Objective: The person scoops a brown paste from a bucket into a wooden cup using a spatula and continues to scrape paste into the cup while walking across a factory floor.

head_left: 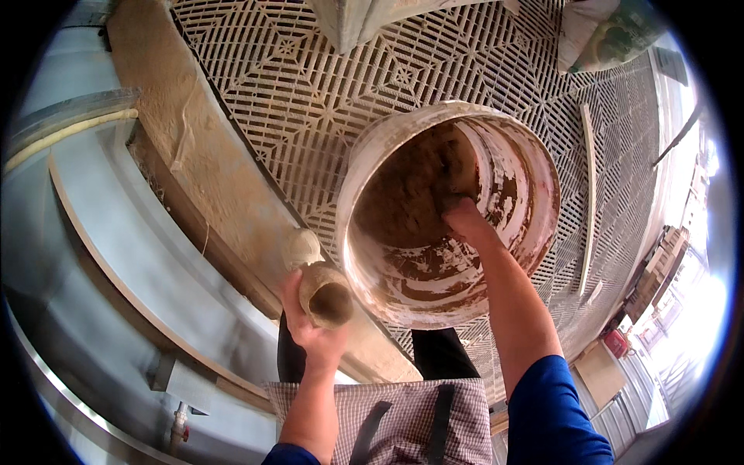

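My left hand [316,333] is wrapped round a clay-coloured hollow cylinder [327,296], whose round opening is turned toward me. Just beyond it, a pale rounded piece [302,246] rests at the edge of a wooden board. My right hand [466,220] reaches inside a large white bucket [353,256] tilted with its mouth toward me. Its fingers are closed, and whatever they grip is dark and hard to make out. Brown, wet-looking clay [411,186] lies in the bucket's bottom, and smears of it coat the inner wall.
A dusty wooden board [209,186] runs along a pale blue basin [116,209] on the left. Slatted plastic mats [325,77] cover the floor. A thin white strip [589,194] lies on the right, and a green and white sack [612,39] stands far right.
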The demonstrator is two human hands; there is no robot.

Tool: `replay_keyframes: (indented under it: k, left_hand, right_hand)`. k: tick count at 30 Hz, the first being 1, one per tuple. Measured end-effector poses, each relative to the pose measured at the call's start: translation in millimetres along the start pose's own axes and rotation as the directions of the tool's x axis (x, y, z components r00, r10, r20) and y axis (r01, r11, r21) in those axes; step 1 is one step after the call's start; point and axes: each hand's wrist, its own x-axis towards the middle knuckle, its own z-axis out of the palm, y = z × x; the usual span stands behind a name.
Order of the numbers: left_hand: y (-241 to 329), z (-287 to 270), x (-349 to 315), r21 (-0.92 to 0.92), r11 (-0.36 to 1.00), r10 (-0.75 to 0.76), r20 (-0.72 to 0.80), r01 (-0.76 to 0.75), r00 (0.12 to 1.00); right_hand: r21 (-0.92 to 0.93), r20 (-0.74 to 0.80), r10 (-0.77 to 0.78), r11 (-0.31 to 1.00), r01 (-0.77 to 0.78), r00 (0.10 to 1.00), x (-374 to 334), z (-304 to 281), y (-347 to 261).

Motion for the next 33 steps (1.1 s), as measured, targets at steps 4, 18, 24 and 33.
replay_keyframes:
  k: [4, 18, 24, 33]
  left_hand:
    - [6.6, -3.2, -5.6, 0.042, 0.998, -0.050, -0.009, 0.050, 0.999]
    - [7.2, -0.1, -3.0, 0.039, 0.999, -0.008, 0.015, 0.008, 1.000]
    - [7.1, 0.2, 1.8, 0.067, 0.998, 0.020, -0.010, -0.019, 1.000]
    - [-2.9, 2.8, 0.9, -0.016, 0.999, -0.036, -0.068, 0.035, 0.997]
  right_hand:
    - [0.905, 0.106, 0.392, 0.342, -0.252, 0.914, -45.4, -12.0, -51.6]
    - [0.999, 0.002, 0.386, -0.039, 0.014, 0.922, -60.0, -2.6, -78.8]
    - [0.999, 0.001, 0.412, -0.050, 0.021, 0.911, -82.2, -4.0, -83.4]
    - [0.997, -0.076, 0.171, 0.038, 0.070, 0.982, -112.7, -21.8, -90.3]
